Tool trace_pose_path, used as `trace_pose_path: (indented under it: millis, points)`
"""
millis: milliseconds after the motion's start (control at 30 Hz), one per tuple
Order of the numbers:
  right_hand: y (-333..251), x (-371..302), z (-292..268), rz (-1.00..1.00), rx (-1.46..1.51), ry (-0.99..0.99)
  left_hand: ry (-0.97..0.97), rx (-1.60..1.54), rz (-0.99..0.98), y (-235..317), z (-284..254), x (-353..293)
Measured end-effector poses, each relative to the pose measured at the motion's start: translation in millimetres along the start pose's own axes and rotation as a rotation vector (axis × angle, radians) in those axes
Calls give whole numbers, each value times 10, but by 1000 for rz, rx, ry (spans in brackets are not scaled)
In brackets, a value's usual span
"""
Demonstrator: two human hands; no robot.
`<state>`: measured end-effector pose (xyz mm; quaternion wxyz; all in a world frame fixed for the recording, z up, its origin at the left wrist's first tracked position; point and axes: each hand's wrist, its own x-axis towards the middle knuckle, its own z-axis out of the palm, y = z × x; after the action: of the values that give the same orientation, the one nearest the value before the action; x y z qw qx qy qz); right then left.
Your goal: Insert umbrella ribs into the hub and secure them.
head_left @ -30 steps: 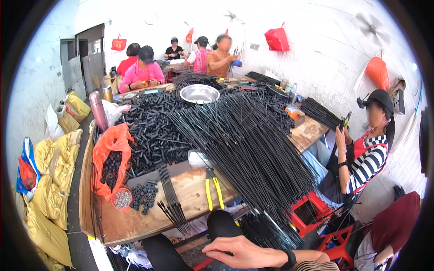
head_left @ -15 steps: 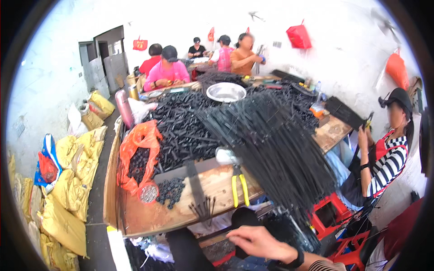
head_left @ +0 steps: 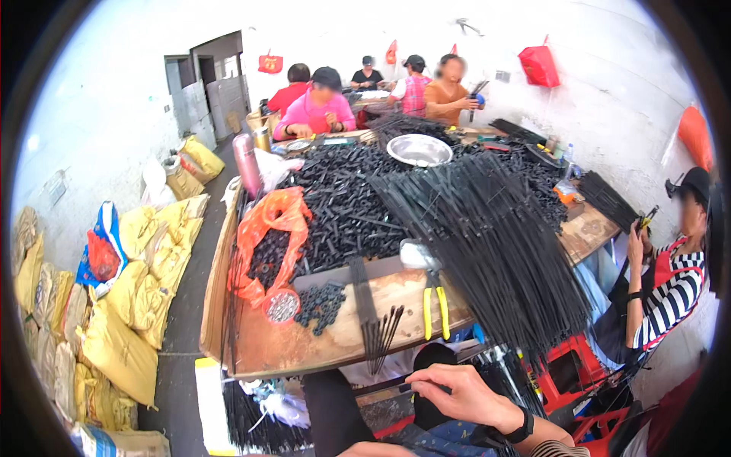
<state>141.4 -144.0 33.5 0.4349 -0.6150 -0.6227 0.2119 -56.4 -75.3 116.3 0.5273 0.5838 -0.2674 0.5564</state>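
Observation:
My right hand, with a black band at the wrist, hovers over my lap below the table's front edge. Its thumb and index finger are pinched together; a small dark bit shows at their tips, too small to name. Of my left hand only a sliver enters at the lower edge, its fingers hidden. On the table above lie pliers with yellow handles and a small bunch of thin black rods jutting past the edge. A large stack of long black rods covers the table's right side.
Loose black parts heap around a metal bowl. An orange bag, a red dish of small metal pieces and small dark rings lie left. Yellow sacks line the left wall. Several co-workers sit around; red stools stand right.
The view has swung left, so the scene sits further right. My right hand's fingers have drawn together into a pinch. A sliver of my left hand has come in at the lower edge.

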Motion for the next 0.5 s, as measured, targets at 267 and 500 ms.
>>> trace_pose_path:
  millis: [267,500]
  points:
    - [32,-7,45,-13,-42,-5,-13,-490,95,-207,155,224]
    - [6,-104,-38,24,-17,-20,-68,-412,163,-186,160,192]
